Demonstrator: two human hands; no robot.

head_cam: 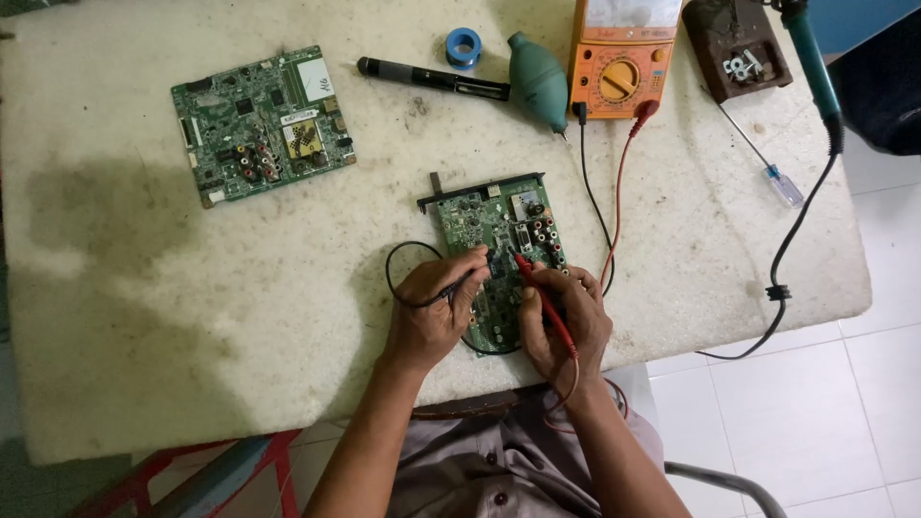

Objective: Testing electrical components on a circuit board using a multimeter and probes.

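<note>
Worn and stained, the pale worktable stands on a white tiled floor and carries the whole set-up. At its near edge lies a green circuit board, flat, with its connector block toward the right. The left hand has its fingers closed narrowly on a black test probe, tip down on the board's middle; the right hand pinches a red test probe, tip set close beside the black one. Both leads run up to the orange analogue multimeter at the far edge and are plugged in, so probing appears under way; the meter reading cannot be made out. A second green circuit board lies well apart to the left, untouched. The one container, a brown tray-like stand at the far right, holds a few small metal screws. Near the meter lie a green rubber blower, a blue tape roll and a black pen-shaped tool.
</note>
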